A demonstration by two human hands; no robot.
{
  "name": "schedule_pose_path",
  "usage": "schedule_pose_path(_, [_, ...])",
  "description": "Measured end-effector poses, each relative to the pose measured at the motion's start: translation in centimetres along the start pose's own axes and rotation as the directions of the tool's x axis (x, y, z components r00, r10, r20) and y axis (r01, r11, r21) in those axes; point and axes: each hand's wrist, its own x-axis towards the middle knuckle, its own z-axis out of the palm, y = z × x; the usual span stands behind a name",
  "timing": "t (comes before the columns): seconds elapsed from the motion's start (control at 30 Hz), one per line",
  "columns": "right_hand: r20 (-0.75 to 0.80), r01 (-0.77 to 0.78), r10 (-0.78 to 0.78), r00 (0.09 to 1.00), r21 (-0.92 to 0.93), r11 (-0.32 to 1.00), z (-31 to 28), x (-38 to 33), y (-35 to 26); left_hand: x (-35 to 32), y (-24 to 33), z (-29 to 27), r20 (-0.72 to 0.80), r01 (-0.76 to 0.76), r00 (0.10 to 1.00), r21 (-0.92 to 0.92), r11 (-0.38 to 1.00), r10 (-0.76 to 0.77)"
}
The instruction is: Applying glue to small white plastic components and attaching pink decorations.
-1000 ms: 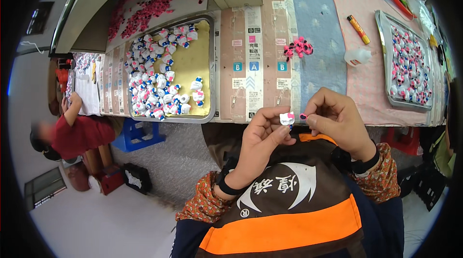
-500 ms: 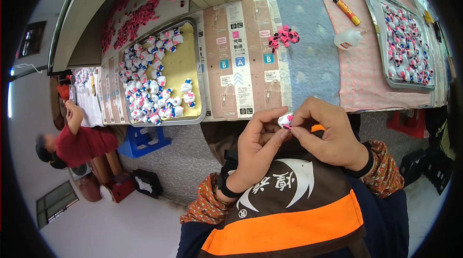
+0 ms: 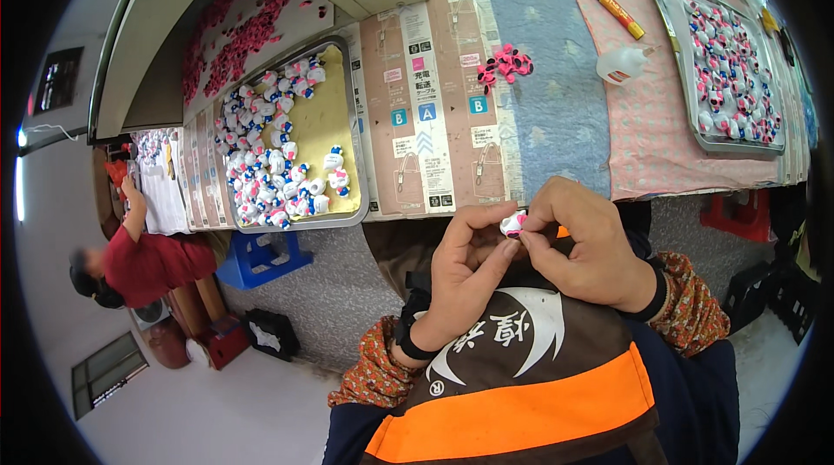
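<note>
Printed cardboard and cloth cover the bench (image 3: 373,152), in front of whose near edge a small white figure (image 3: 512,223) is held. At eight o'clock from it, the left hand (image 3: 463,269) has its grip closed around it; at four, equally near, the right hand (image 3: 592,248) pinches its edge. Its long axis is hidden. Pink pieces (image 3: 506,66) lie at twelve.

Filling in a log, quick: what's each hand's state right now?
Left hand: closed, holding a small white figurine.
Right hand: closed, touching the figurine; whether it grips another piece cannot be told.
</note>
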Motion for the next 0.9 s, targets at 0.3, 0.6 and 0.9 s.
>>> schedule_pose_path(0.3, [-0.004, 0.014, -0.014, 1.000, 0.019, 1.000, 0.2, -0.2, 0.1, 0.0, -0.2, 0.1, 0.003, 0.031, 1.000, -0.067, 0.997, -0.031])
schedule_pose_path(0.6, [-0.022, 0.058, -0.058, 0.998, 0.005, 0.998, 0.6, -0.2, 0.3, 0.0, -0.9, 0.3, -0.063, -0.013, 0.998, -0.081, 0.997, 0.008])
schedule_pose_path(0.9, [0.017, -0.161, 0.160, 0.987, 0.112, 0.981, 0.4, -0.5, -0.1, 0.2, -1.2, 0.2, -0.094, -0.072, 0.993, -0.079, 0.994, 0.065])
